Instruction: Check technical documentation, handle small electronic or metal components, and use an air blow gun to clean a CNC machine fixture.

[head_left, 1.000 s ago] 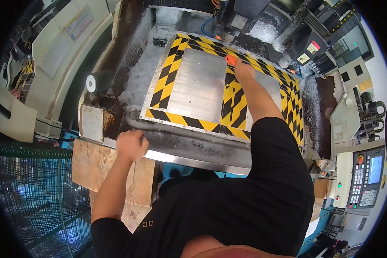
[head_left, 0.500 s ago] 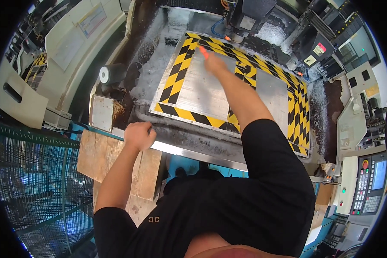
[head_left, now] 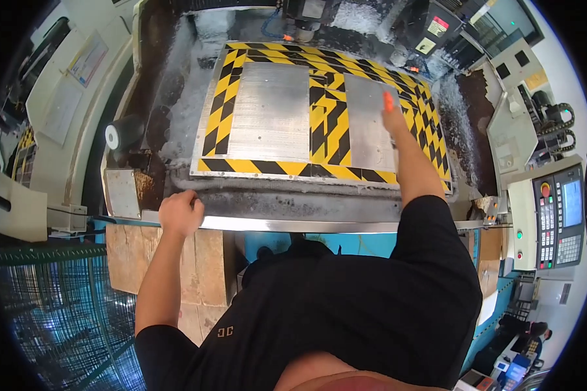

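Observation:
My right hand (head_left: pixel 392 121) is closed round a small orange-red tool (head_left: pixel 389 101), whose exact kind I cannot make out. It is over the right bare metal panel of a flat plate (head_left: pixel 277 114) bordered with yellow and black striped tape (head_left: pixel 329 133). The plate lies inside a machine bed, and a striped band splits its bare metal into a left and a right panel. Fingers curled, my left hand (head_left: pixel 181 213) rests on the machine's front metal edge (head_left: pixel 274 223), left of the plate; its fingertips are partly hidden.
A machine head (head_left: pixel 304 29) hangs beyond the plate's far edge. Whitish chips (head_left: pixel 359 16) lie around the bed. At left are a grey cylinder (head_left: pixel 124 133) and a wooden block (head_left: pixel 202 264) below the edge. A control panel (head_left: pixel 557 218) stands at right.
My right hand has swept from the plate's far left corner to its right panel with the orange-red tool. The view has turned rightward; my left hand stays at the front edge.

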Demonstrator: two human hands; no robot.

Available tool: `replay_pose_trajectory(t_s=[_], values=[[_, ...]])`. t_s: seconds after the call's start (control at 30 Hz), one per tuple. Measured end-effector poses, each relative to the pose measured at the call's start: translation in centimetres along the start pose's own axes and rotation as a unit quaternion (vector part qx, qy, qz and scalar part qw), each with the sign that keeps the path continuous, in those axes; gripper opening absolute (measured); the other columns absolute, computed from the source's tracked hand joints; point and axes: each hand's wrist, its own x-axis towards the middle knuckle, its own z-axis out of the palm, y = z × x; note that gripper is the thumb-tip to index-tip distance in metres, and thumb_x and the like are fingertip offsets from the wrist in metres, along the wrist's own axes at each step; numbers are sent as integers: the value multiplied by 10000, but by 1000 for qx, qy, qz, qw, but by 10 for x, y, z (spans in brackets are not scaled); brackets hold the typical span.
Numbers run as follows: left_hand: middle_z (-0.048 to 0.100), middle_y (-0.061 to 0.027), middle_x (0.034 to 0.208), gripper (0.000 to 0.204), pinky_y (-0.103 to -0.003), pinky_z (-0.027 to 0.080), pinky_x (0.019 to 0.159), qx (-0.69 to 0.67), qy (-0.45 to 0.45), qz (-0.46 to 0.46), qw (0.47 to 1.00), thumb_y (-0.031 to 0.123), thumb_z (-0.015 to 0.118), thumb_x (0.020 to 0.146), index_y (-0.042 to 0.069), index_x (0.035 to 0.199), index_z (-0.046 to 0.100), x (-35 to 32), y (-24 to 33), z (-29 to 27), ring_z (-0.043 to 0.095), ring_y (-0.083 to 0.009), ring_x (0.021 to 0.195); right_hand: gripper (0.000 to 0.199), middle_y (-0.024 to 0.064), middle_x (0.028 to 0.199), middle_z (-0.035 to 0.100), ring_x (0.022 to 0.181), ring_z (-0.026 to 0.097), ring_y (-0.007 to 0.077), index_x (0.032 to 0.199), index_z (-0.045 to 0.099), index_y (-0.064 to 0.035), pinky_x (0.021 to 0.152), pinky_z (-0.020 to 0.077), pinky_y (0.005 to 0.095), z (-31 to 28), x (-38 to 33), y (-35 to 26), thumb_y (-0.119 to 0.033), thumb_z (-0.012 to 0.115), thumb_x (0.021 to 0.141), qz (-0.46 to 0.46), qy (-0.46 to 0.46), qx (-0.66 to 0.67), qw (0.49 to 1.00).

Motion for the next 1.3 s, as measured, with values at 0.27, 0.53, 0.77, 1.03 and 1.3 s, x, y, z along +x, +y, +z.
replay_pose_trajectory(t_s=[0.27,0.53,0.77,1.03,1.3], values=[[693,-133,818,225,-451,489,795,2,-3,17,1000,282,552,801,102,822,686,12,12,1,650,-330,838,329,130,961,717,852,693,267,1094,577,-27,753,523,432,83,-95,6,-327,502,984,-214,12,244,946],[690,-151,844,237,-457,487,792,18,3,-38,999,306,564,801,109,840,690,-15,-10,-2,649,-342,849,415,290,1159,633,1058,626,437,1284,504,65,941,482,497,91,-155,-202,-208,465,974,-417,-151,74,893],[696,-130,873,261,-448,498,783,8,-11,-8,1000,305,617,781,121,944,708,2,-6,3,649,-337,843,499,283,1177,636,1106,604,466,1306,472,5,967,471,506,133,-34,-267,-339,492,945,-198,-207,107,952],[690,-103,836,235,-438,486,782,-3,18,9,1000,279,623,763,114,916,694,0,-11,7,642,-312,826,511,260,1207,635,1116,614,440,1301,454,-13,940,487,488,94,-1,-337,-369,520,940,-138,-151,48,978],[680,-112,812,258,-458,478,773,25,-16,-3,1000,291,604,776,113,941,693,4,-7,6,641,-323,834,478,299,1044,663,1023,646,430,1099,582,49,848,511,492,28,86,-83,-386,600,901,-16,3,44,999]])
